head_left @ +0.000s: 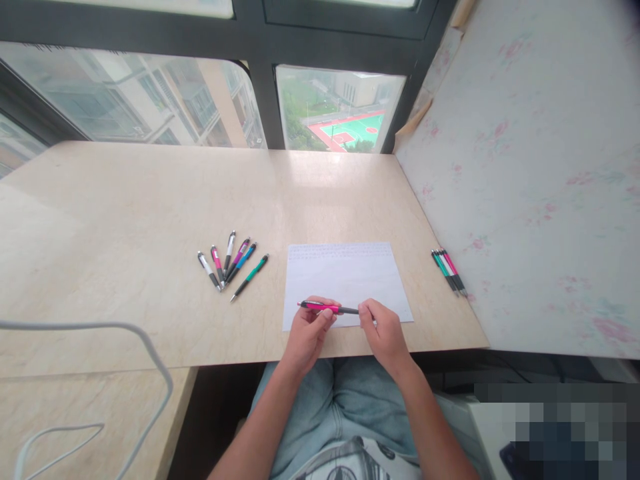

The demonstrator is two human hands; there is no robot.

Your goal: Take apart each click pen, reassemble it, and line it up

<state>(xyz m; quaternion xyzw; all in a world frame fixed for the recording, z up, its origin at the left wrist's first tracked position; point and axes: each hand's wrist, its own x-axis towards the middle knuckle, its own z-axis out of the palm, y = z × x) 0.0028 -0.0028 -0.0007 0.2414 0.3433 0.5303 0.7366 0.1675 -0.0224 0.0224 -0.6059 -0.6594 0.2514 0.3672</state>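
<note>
Between my two hands is a pink and black ballpoint pen (327, 307), held level above the near part of a sheet of paper (340, 277). My left hand (309, 332) pinches the pen's pink barrel, with the clip end pointing left. The fingers of my right hand (384, 333) close round the dark tip end, which they hide. Small lines of writing run along the top of the sheet. To the left lies a loose fan of several pens in white, pink, purple and blue, with a green pen (250, 277) at its right side.
Several pens (449, 272) lie side by side at the right, close to the flower-patterned wall (550, 200). A grey cable (125, 327) loops over the tabletop at lower left. Windows (340, 110) border the far edge. The desk's front edge is just before my lap.
</note>
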